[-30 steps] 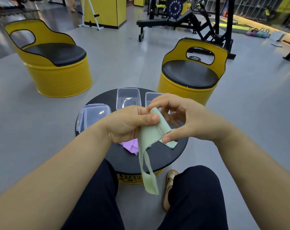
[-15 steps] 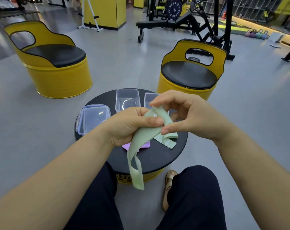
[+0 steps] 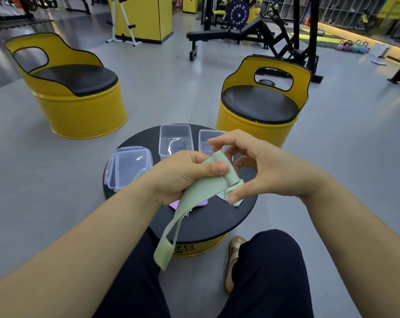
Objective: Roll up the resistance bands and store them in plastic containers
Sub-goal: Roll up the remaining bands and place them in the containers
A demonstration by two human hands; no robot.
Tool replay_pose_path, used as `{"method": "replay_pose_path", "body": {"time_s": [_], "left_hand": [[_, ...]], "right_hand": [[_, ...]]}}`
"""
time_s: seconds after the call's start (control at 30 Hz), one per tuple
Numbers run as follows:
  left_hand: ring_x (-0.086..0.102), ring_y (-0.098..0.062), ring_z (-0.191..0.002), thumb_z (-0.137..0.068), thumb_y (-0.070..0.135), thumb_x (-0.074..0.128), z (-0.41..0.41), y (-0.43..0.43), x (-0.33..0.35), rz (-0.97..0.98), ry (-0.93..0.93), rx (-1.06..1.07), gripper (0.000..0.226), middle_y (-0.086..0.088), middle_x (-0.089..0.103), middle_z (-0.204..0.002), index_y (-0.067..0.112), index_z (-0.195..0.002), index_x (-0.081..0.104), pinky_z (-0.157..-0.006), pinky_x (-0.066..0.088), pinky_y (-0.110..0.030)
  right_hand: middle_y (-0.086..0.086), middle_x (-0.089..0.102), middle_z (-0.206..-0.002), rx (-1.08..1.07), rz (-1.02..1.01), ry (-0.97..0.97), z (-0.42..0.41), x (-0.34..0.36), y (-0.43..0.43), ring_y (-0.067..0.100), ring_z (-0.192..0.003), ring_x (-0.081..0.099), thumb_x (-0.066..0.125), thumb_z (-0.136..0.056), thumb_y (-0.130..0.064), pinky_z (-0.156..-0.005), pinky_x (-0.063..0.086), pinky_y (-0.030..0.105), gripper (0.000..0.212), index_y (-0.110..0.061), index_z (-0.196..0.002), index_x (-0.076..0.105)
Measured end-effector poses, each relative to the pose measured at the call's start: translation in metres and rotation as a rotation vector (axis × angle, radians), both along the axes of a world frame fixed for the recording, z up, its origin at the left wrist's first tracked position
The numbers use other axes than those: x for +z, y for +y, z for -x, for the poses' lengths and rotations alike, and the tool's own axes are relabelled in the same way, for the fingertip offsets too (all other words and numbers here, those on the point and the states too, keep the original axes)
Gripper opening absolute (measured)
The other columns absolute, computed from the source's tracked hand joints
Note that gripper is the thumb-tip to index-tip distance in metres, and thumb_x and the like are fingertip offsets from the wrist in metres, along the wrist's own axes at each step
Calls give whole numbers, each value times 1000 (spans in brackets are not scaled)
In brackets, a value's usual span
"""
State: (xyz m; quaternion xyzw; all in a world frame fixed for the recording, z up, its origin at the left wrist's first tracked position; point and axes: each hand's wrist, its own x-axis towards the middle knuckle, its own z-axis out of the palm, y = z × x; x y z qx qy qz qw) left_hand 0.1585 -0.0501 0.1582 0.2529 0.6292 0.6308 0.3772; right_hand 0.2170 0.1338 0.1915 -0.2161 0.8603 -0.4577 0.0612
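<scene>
the green band is a plain pale sage; the lilac band is light purple. containers are clear, lids clear with violet-tinted edges. the surface is black on top, its side yellow with black lettering. seats yellow with black cushions, floor grey, trousers navy, shoe tan

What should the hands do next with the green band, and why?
Probably roll the top end over with the right hand while the left hand feeds slack upward. The green band is held only near its top, and most of it hangs unrolled past the table edge, likely too long for the open container.
</scene>
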Motion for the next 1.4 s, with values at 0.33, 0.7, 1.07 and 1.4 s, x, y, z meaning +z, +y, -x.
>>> {"method": "replay_pose_path", "body": {"time_s": [0.33,0.7,1.07,1.4], "left_hand": [[58,-11,-54,-34,60,86,1,-3,2,-29,15,-74,53,2,63,-61,18,-62,72,-50,49,-23],[59,-20,-70,-52,38,80,-1,-2,-8,-3,-43,10,28,-4,67,-75,18,-72,75,-67,48,-30],[58,-31,-78,-55,48,78,-7,9,-13,-95,-34,387,42,-23,66,-90,14,-79,74,-74,48,-47],[69,-32,-87,-68,39,80,-8,2,-7,-63,140,396,34,-18,72,-91,9,-82,71,-82,52,-44]], "right_hand": [[-19,55,-96,-20,27,15,-1,-2,-2,16,-89,56,85,-59,-30,-75,53,42,60,-30,-111,55],[4,52,-101,-35,-157,145,0,-2,-1,17,-84,50,84,-64,-29,-68,49,24,53,-22,-112,61],[0,69,-77,-537,432,-10,-9,-37,-29,15,-71,67,71,-63,-39,-77,56,36,44,-18,-100,60],[8,72,-78,-547,446,92,-8,-35,-31,23,-71,68,70,-78,-19,-66,57,29,9,-16,-86,70]]}}
